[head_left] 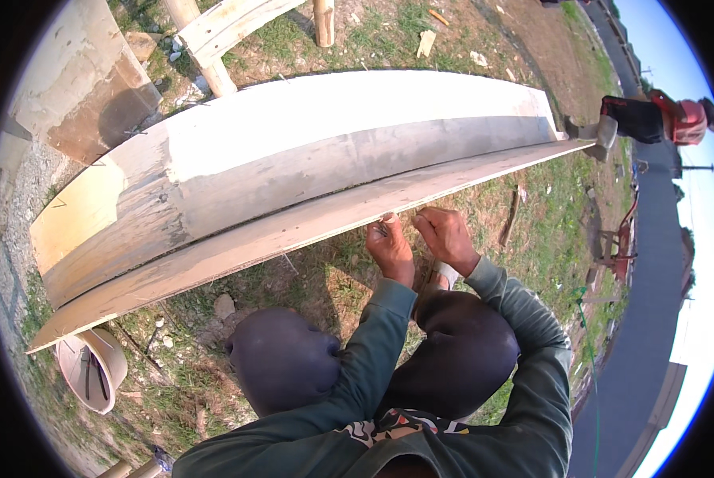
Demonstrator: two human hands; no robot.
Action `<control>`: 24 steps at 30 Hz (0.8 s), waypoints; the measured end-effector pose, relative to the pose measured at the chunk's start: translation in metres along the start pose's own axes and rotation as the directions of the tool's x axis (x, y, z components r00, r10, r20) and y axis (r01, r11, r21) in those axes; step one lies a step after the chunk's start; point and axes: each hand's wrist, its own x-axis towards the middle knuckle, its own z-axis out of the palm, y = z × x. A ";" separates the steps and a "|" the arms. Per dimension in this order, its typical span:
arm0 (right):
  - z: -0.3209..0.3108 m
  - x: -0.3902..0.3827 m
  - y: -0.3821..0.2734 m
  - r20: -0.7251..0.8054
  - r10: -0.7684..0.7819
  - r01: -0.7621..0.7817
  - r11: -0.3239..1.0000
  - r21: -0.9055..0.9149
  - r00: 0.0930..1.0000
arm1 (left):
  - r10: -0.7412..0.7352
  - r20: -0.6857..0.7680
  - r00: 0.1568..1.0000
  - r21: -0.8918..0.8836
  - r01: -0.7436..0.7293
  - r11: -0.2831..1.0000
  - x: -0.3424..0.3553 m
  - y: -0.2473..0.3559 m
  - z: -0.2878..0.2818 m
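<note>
A long pale board (293, 237) stands on its edge across the view, beside a wide board (357, 151) with a sunlit and a shaded part. Close to the near edge of the narrow board is my left hand (390, 253), its fingers closed around a few thin dark pieces that look like nails or wire. Just to its right, my right hand (450, 239) is closed in a pinch at the same edge; what its fingertips hold is too small to make out. Thin metal bits stick out from the boards in places.
A white bucket (114, 358) with dark-handled tools stands at the lower left. Behind the boards are a wooden frame (241, 28) and a stained slab (86, 88). A person in a red top (684, 119) is at the far right. A green string (588, 342) runs down the right side.
</note>
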 end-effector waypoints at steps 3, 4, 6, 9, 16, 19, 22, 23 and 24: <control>0.009 -0.006 -0.009 0.018 0.195 -0.193 0.950 0.245 0.981 | -0.082 0.036 0.996 -0.038 0.084 0.996 0.004 0.007 -0.004; 0.008 -0.003 -0.013 0.027 0.206 -0.204 0.930 0.305 0.978 | -0.110 0.039 0.993 -0.055 0.112 0.992 0.006 0.008 -0.005; -0.002 0.003 -0.017 0.085 0.216 -0.232 0.913 0.336 0.973 | -0.154 0.035 0.987 -0.087 0.157 0.984 0.010 0.009 0.001; -0.007 0.011 -0.003 -0.163 -0.223 0.193 0.964 -0.183 0.961 | -0.157 0.065 0.986 -0.030 0.159 0.987 0.015 0.009 -0.011; 0.048 0.000 0.006 -0.358 0.097 0.068 0.903 0.423 0.929 | -0.109 0.310 0.944 0.110 0.079 0.991 0.043 0.027 -0.030; 0.050 0.009 0.021 -0.474 -0.167 0.214 0.976 0.046 0.865 | -0.213 0.372 0.903 0.204 0.145 0.968 0.043 0.045 -0.027; 0.052 0.000 0.014 -0.064 0.263 -0.093 0.540 0.837 0.963 | -0.233 0.367 0.901 0.271 0.136 0.953 0.049 0.047 -0.038; 0.053 -0.003 0.015 -0.174 0.222 -0.018 0.663 0.748 0.959 | -0.237 0.364 0.901 0.294 0.130 0.947 0.051 0.047 -0.041; 0.056 -0.005 0.017 -0.267 0.165 0.047 0.765 0.642 0.950 | -0.236 0.361 0.902 0.315 0.121 0.941 0.054 0.050 -0.040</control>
